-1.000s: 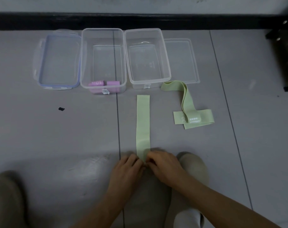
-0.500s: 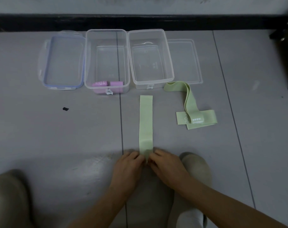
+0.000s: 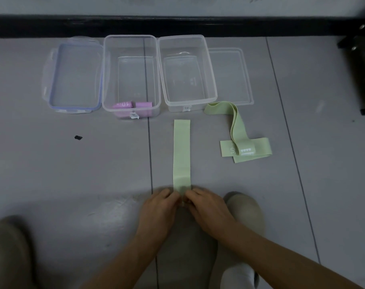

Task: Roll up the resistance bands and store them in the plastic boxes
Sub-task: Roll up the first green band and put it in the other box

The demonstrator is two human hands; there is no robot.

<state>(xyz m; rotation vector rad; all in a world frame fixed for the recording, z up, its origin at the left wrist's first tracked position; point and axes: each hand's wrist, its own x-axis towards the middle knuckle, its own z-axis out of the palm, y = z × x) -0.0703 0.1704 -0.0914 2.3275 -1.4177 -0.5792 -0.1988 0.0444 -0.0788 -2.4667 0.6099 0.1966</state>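
Observation:
A flat green resistance band (image 3: 182,151) lies stretched straight on the grey floor, pointing away from me. My left hand (image 3: 158,211) and my right hand (image 3: 206,209) pinch its near end together, fingertips curled over it. A second green band (image 3: 240,140), loosely folded and marked 30, lies to the right. Two clear plastic boxes stand at the back: the left box (image 3: 106,80) holds two rolled pink bands (image 3: 133,105), the right box (image 3: 210,80) holds nothing.
A blue-edged lid (image 3: 73,78) lies left of the boxes and a clear lid (image 3: 231,76) right of them. A black wall strip (image 3: 177,24) runs along the back. A dark object (image 3: 360,74) stands at far right. My shoe (image 3: 244,209) is beside my right hand.
The near end of the straight green band has been drawn a little under my fingertips. Both hands stay at the same spot on the band.

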